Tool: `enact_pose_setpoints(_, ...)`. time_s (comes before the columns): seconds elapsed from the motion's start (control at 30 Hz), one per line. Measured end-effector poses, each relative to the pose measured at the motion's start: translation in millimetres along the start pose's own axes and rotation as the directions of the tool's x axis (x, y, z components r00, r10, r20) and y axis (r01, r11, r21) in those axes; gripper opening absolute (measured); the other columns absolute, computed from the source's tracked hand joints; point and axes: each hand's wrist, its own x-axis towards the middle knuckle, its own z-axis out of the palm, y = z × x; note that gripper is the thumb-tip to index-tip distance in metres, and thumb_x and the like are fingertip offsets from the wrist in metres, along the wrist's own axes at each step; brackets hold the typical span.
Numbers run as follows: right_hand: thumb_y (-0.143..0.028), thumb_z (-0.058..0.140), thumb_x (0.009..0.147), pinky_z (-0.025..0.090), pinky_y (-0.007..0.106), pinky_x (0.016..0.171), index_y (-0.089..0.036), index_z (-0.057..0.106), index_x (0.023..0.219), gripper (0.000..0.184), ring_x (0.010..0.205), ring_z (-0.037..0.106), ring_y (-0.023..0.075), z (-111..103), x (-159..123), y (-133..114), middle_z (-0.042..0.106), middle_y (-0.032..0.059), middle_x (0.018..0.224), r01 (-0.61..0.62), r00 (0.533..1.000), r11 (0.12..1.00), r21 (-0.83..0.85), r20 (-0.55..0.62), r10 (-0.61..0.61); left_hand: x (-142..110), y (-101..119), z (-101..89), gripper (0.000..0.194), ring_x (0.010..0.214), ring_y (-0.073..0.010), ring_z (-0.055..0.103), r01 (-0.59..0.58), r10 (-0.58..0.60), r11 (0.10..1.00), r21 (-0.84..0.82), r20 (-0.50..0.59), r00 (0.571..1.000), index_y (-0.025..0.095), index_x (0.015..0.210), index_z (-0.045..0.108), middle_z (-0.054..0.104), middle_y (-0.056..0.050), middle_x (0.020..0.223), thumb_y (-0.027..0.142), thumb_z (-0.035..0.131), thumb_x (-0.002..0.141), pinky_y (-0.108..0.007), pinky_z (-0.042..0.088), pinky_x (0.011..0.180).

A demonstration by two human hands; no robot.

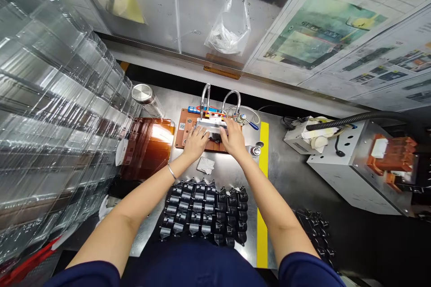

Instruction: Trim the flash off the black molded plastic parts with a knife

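Note:
A brown fixture stands on the metal bench, with a white block across its middle and two bent metal hoses above it. My left hand rests at the front left of the block, its fingers stretched and slightly apart. Over the block's right end lies my right hand, thumb apart from the fingers. A dark part shows between my hands, low in the fixture; its kind is unclear. In front, a folded white cloth lies near several rows of black moulded parts.
Clear plastic trays are stacked high at left. Nearby stand an amber box and a metal-lidded jar. A small metal pot sits beside yellow tape. A grey machine stands at right, with more black parts.

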Motion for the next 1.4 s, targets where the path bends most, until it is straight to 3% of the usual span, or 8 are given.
enact_pose_setpoints(0.3, -0.026, 0.053, 0.088, 0.048, 0.036, 0.073, -0.011, 0.063, 0.115, 0.032, 0.098, 0.060, 0.0306, -45.1, 0.5, 92.6, 0.062, 0.0215, 0.110, -0.298, 0.900, 0.802, -0.517, 0.126, 0.416, 5.6, -9.9, 21.7, 0.041, 0.129, -0.0294, 0.045, -0.056, 0.059, 0.994, -0.093, 0.025, 0.998, 0.017, 0.123, 0.057, 0.058, -0.016, 0.130, 0.008, 0.039, 0.087, -0.059, 0.034, 0.106)
enact_pose_setpoints(0.53, -0.015, 0.052, 0.088, 0.045, 0.034, 0.077, -0.010, 0.069, 0.096, 0.019, 0.094, 0.065, 0.0286, -52.6, 36.3, 121.8, 0.067, 0.0207, 0.102, -0.306, 0.880, 0.819, -0.486, 0.183, 0.438, 5.5, -12.4, 24.4, 0.032, 0.128, -0.0287, 0.047, -0.036, 0.039, 0.990, -0.133, 0.019, 0.999, 0.019, 0.118, 0.060, 0.060, -0.015, 0.128, 0.020, 0.043, 0.090, -0.058, 0.033, 0.107)
enact_pose_setpoints(0.77, -0.018, 0.047, 0.090, 0.047, 0.042, 0.084, -0.006, 0.060, 0.114, 0.030, 0.102, 0.063, 0.0321, -40.5, 23.0, 101.8, 0.064, 0.0257, 0.109, -0.454, 0.878, 0.856, -0.249, 0.036, 0.477, 11.5, -23.4, 9.6, 0.032, 0.122, -0.0294, 0.052, 0.165, -0.173, 0.978, -0.125, -0.052, 0.984, 0.018, 0.112, 0.061, 0.062, -0.016, 0.124, 0.037, 0.047, 0.090, -0.055, 0.035, 0.105)
enact_pose_setpoints(0.87, -0.024, 0.046, 0.090, 0.051, 0.036, 0.080, -0.011, 0.054, 0.123, 0.036, 0.091, 0.068, 0.0238, -10.8, -2.0, 74.0, 0.070, 0.0166, 0.103, -0.430, 0.899, 0.902, -0.032, 0.077, 0.431, 16.1, -29.5, 7.4, 0.041, 0.123, -0.0359, 0.048, 0.460, -0.478, 0.871, -0.171, -0.088, 0.874, 0.016, 0.111, 0.059, 0.055, -0.022, 0.130, 0.045, 0.054, 0.083, -0.059, 0.035, 0.101)
enact_pose_setpoints(0.97, -0.021, 0.051, 0.085, 0.054, 0.029, 0.076, -0.011, 0.047, 0.129, 0.045, 0.087, 0.069, 0.0179, 16.4, -31.1, 46.6, 0.071, 0.0128, 0.103, -0.374, 0.926, 0.913, 0.165, 0.113, 0.359, 11.3, -21.7, 4.9, 0.041, 0.120, -0.0384, 0.050, 0.540, -0.565, 0.814, -0.214, -0.072, 0.822, 0.015, 0.104, 0.059, 0.056, -0.023, 0.126, 0.045, 0.062, 0.076, -0.058, 0.039, 0.098)
enact_pose_setpoints(1.17, -0.021, 0.052, 0.079, 0.057, 0.029, 0.069, -0.016, 0.040, 0.132, 0.054, 0.091, 0.067, 0.0194, 14.9, -122.0, 11.3, 0.065, 0.0145, 0.110, -0.269, 0.950, 0.821, 0.504, -0.003, 0.313, -61.6, 31.5, -36.9, 0.042, 0.089, -0.0271, 0.067, 0.444, -0.484, 0.850, -0.283, -0.089, 0.870, 0.017, 0.109, 0.051, 0.067, -0.013, 0.097, 0.034, 0.067, 0.074, -0.042, 0.055, 0.076)
enact_pose_setpoints(1.27, -0.022, 0.049, 0.077, 0.057, 0.030, 0.074, -0.021, 0.052, 0.119, 0.042, 0.100, 0.062, 0.0192, -6.4, -166.4, -2.2, 0.061, 0.0102, 0.114, -0.187, 0.964, 0.784, 0.592, -0.044, 0.262, -107.3, 57.5, -72.5, 0.035, 0.096, -0.0229, 0.065, 0.143, -0.224, 0.927, -0.346, -0.208, 0.952, 0.020, 0.111, 0.049, 0.066, -0.009, 0.100, 0.022, 0.060, 0.078, -0.040, 0.055, 0.083)
enact_pose_setpoints(1.4, -0.019, 0.047, 0.074, 0.054, 0.030, 0.072, -0.021, 0.060, 0.100, 0.029, 0.085, 0.063, 0.0197, -37.8, -191.0, -24.9, 0.066, 0.0063, 0.092, -0.209, 0.971, 0.873, 0.440, -0.014, 0.239, -141.6, 79.5, -112.8, 0.038, 0.110, -0.0220, 0.060, -0.230, 0.110, 0.923, -0.309, -0.360, 0.926, 0.023, 0.113, 0.047, 0.064, -0.008, 0.102, 0.006, 0.049, 0.080, -0.044, 0.053, 0.090)
